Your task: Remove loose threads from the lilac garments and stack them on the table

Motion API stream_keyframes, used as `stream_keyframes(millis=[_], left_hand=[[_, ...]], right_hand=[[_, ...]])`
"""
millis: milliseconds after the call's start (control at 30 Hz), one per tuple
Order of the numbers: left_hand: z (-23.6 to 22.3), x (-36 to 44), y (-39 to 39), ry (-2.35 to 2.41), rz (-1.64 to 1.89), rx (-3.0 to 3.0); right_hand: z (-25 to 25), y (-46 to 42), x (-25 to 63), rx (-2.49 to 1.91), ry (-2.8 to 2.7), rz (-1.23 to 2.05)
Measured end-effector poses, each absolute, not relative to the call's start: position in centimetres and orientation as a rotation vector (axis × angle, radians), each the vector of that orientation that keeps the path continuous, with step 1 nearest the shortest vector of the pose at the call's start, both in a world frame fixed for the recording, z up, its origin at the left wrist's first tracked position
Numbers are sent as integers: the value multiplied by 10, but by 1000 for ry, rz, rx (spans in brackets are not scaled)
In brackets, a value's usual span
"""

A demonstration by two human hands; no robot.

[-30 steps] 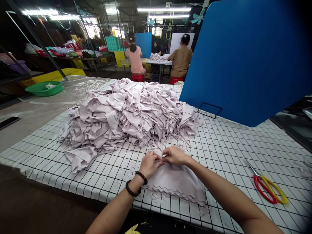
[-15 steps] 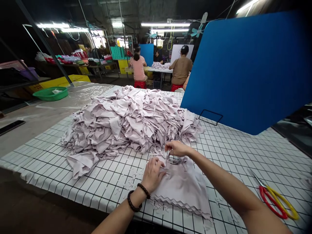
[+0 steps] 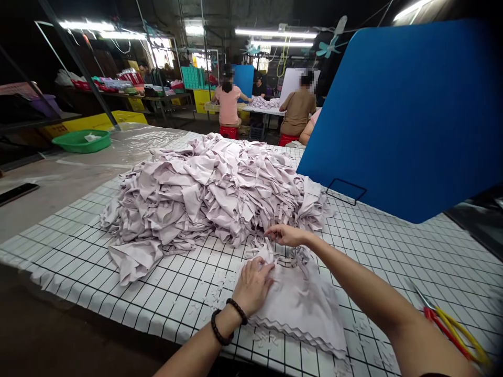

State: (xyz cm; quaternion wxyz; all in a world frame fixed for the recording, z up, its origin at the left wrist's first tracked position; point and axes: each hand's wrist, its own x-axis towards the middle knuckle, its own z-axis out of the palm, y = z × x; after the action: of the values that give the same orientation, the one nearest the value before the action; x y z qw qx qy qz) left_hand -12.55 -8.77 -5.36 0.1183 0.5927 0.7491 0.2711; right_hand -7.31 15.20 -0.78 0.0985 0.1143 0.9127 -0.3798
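Note:
A pale lilac camisole (image 3: 301, 306) with thin straps and a zigzag hem lies in front of me, with more than one layer showing at its hem. My left hand (image 3: 254, 285) rests on its upper left part, fingers bent against the cloth and gripping it near the strap. Just beyond, my right hand (image 3: 286, 235) is closed in a pinch at a thin strap (image 3: 270, 246) above the neckline. The exact hold of its fingertips is too small to make out. Behind both hands rises a large heap of matching camisoles (image 3: 212, 188).
Scissors (image 3: 451, 330) with red and yellow handles lie right of my right forearm. A blue board (image 3: 408, 120) stands by a black wire holder (image 3: 346, 191). Cloth snippets (image 3: 200, 296) dot the gridded table. Leftward are a green basin (image 3: 80, 141) and a phone (image 3: 18, 193).
My view has shifted slightly. My left hand has moved a little further over the cloth, its fingers closer together. My right hand stays at the straps, slightly further from the camisole's body.

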Motion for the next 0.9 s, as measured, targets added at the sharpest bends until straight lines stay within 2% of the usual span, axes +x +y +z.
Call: stream_keyframes(millis=[100,300,467,533,633,700,800,900], left_hand=[[-54,-126,-88,2180,800,1740],[-52,-125,-89,2185,796,1743],[-53,-124,-90,2178,819,1704],[-54,-124,-90,2163,850,1678],[-53,-126,-90,2107,939,1622],[-49,-128,-90,2039,1057,1552],[-41,-136,-88,1902,1304,1354],[-30,-148,-80,1629,1514,1021]], right_hand=[[-8,156,-75,273,2708,-1108],[-16,147,-87,409,2950,-706],[12,152,-100,585,3026,-679],[35,160,-119,751,3135,-767],[70,173,-164,1329,3292,-1012],[89,178,-193,1633,3208,-1225],[106,178,-214,1645,3130,-1539],[114,166,-192,1498,3197,-1730]])
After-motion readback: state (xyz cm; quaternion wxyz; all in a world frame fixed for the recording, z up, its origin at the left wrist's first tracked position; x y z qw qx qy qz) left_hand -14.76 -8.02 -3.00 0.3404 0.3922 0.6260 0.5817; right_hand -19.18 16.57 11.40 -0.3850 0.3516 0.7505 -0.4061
